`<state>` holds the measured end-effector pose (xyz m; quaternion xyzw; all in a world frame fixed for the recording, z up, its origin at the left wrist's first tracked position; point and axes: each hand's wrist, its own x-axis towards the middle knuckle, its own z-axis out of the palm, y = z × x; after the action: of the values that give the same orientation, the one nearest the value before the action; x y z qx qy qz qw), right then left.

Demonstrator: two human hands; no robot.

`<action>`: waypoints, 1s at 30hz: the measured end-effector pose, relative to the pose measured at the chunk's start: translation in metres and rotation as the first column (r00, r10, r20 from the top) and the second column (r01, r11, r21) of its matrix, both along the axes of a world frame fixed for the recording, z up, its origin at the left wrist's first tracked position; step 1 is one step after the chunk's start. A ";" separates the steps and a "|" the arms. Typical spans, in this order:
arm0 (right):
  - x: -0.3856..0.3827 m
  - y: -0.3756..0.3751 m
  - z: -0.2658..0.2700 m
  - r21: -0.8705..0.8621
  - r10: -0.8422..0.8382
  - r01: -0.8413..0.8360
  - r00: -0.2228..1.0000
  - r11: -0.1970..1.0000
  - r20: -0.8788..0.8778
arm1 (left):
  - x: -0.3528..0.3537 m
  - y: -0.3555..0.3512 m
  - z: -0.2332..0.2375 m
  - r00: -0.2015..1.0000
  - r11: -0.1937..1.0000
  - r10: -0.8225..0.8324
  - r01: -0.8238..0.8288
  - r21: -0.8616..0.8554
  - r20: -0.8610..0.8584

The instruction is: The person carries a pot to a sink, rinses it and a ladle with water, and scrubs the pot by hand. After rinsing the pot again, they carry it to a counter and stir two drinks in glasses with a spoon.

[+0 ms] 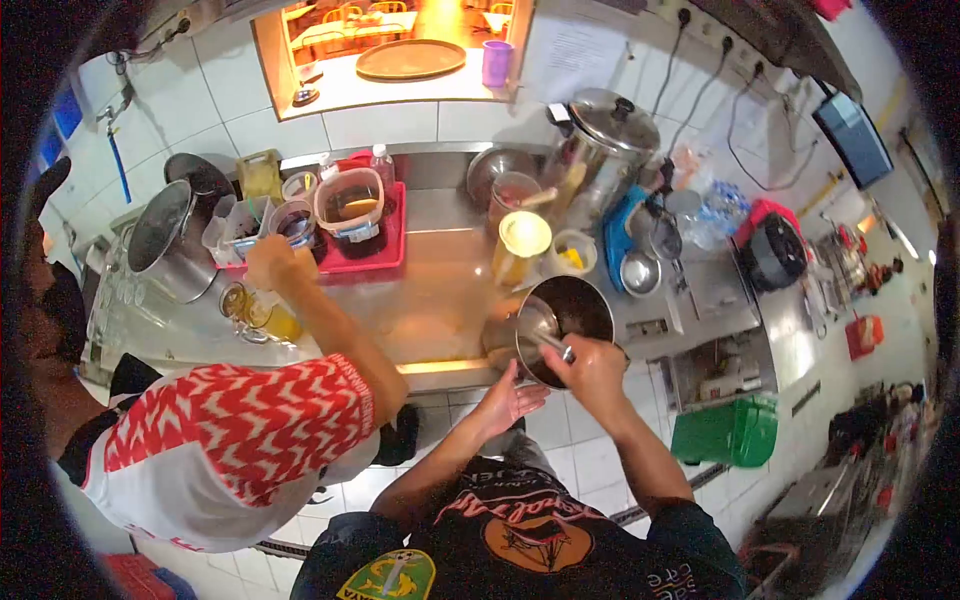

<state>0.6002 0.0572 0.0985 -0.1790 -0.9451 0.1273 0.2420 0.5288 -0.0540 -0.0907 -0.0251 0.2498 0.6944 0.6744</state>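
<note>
Steel counter (440, 300) stretches ahead, metal pot (580, 300) at its near edge. My right hand (597, 372) grips a utensil handle (556, 346) inside it; my left hand (508, 400) hangs spread open below. Bracing the pot and stirring gently seems wise.

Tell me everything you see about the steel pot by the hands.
The steel pot is round and shiny with a dark inside, tipped toward the person at the front edge of the counter. The right hand holds a metal utensil inside it; the left hand lies open just below, contact unclear.
</note>
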 end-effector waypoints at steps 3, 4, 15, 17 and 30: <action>-0.016 0.018 -0.016 -0.033 0.118 -0.114 0.959 0.993 0.257 | -0.006 0.017 0.012 0.999 0.999 0.038 -0.039 -0.008 -0.038; -0.018 0.023 -0.019 -0.073 0.193 -0.178 0.900 0.981 0.390 | -0.007 0.021 0.014 1.000 1.000 0.022 -0.022 0.011 0.016; -0.149 0.170 -0.009 -0.639 0.813 -0.604 0.579 0.476 0.057 | -0.010 0.028 0.047 0.971 0.947 0.187 -0.218 -0.235 -0.145; -0.216 0.204 -0.036 0.085 0.535 -0.571 0.803 0.816 0.260 | 0.001 0.024 0.042 0.956 0.905 0.279 -0.292 -0.309 -0.087; -0.287 0.238 -0.092 0.549 0.484 -0.597 0.800 0.585 0.354 | 0.077 -0.059 -0.008 0.530 0.390 0.818 -0.797 -0.462 -0.224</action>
<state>0.3132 0.2952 0.0069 0.2006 -0.9555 -0.1481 0.1578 0.6059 -0.1133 -0.0985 -0.3348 0.3668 0.8386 0.2239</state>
